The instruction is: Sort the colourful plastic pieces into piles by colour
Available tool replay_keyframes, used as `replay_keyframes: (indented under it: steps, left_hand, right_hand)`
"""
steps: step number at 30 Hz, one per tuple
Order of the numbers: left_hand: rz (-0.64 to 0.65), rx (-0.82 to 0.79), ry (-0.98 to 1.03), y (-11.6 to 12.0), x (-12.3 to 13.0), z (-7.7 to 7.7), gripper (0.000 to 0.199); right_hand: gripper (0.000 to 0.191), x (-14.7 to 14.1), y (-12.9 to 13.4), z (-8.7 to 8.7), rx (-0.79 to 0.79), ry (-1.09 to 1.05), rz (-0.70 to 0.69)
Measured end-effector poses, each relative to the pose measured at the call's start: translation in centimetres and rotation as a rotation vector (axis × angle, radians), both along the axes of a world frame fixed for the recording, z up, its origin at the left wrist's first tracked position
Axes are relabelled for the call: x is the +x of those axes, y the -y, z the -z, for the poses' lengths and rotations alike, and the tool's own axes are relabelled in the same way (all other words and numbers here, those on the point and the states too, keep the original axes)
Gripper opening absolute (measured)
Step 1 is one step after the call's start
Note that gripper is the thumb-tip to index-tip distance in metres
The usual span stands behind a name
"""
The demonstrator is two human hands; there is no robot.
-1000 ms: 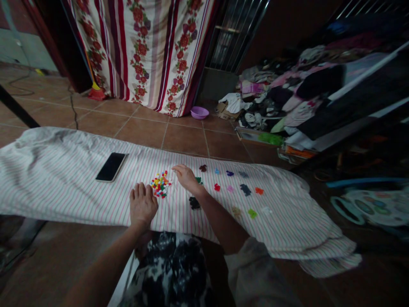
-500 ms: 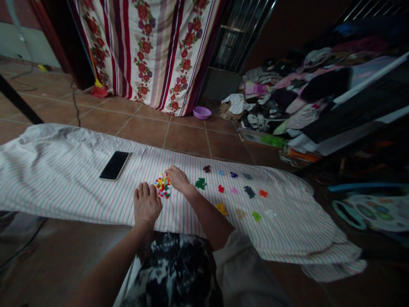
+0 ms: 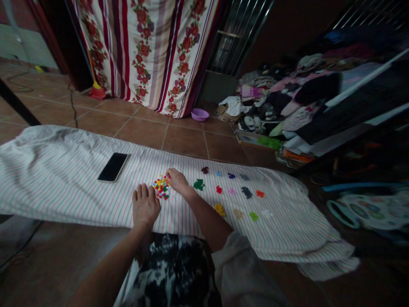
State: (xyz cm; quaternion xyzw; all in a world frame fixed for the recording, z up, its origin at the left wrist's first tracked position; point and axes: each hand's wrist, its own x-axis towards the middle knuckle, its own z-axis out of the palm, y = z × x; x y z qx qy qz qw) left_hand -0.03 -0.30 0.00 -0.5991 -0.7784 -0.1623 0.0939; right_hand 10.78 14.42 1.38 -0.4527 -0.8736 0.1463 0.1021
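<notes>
Many mixed-color pieces [image 3: 161, 188] beside right grip [image 3: 177, 180]

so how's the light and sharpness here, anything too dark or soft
Head view: dim overall, striped cloth and curtain among the lightest areas; head view, right side: shadow hides much detail; head view: mixed pieces look soft, grip of the right hand unclear.

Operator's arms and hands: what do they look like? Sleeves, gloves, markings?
Left hand and right hand: no gloves. Loose, plain greyish sleeve on the right arm, ending near the elbow; no sleeve in view on the left. No watch or cables visible; rings too small to tell.
</notes>
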Motion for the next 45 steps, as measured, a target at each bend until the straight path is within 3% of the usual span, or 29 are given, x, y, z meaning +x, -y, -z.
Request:
replay_keyframes:
  steps: [6,14,30,35,45]
  left_hand:
    - [-0.004,0.013,-0.049,-0.1,0.0,0.2,0.041]
    - [-0.012,-0.024,-0.074,0.0,0.0,0.0,0.042]
    - [-0.004,-0.022,-0.102,0.1,0.1,-0.3,0.040]
    - [-0.002,-0.016,-0.088,0.0,0.1,-0.4,0.040]
    - [0.004,0.001,-0.095,0.0,-0.1,0.3,0.042]
  right_hand:
    - [0.017,0.2,0.3,0.2,-0.020,-0.133,-0.019]
    - [0.009,-0.3,0.1,0.4,-0.074,-0.287,0.072]
    - [0.018,2.1,0.1,1.1,-0.073,-0.462,0.228]
    - [0.021,5.0,-0.7,1.0,-0.023,-0.553,0.284]
    - [0.027,15.8,-3.8,0.8,0.119,-0.514,0.651]
